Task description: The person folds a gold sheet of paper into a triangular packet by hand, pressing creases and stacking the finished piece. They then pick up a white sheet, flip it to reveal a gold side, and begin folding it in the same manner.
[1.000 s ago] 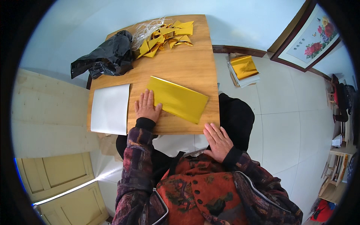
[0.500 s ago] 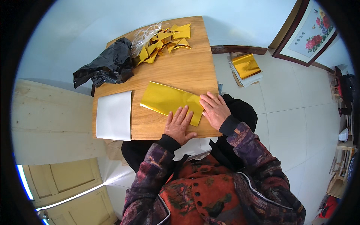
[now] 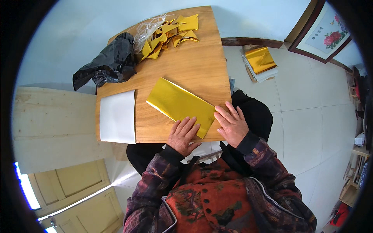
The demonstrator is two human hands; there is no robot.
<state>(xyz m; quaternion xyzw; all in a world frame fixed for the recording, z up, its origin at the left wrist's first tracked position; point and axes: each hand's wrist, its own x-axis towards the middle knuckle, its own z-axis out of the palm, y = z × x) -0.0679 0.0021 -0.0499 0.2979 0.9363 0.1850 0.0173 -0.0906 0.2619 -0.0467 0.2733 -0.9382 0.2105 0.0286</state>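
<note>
A folded sheet of gold foil paper (image 3: 176, 101) lies slantwise on the wooden table (image 3: 194, 58). My left hand (image 3: 184, 134) presses flat on its near right end, fingers spread. My right hand (image 3: 232, 124) rests at the sheet's right corner by the table's edge, fingers flat and touching the paper. Neither hand grips anything.
A white sheet (image 3: 117, 116) lies at the table's near left. A black plastic bag (image 3: 107, 64) sits at the far left, next to a clear wrapper and a pile of folded gold pieces (image 3: 171, 33). A stack of gold sheets (image 3: 261, 62) lies on the tiled floor to the right.
My left hand has slid from the sheet's left end to its right end. My right hand rose from the table's edge onto the sheet's right corner.
</note>
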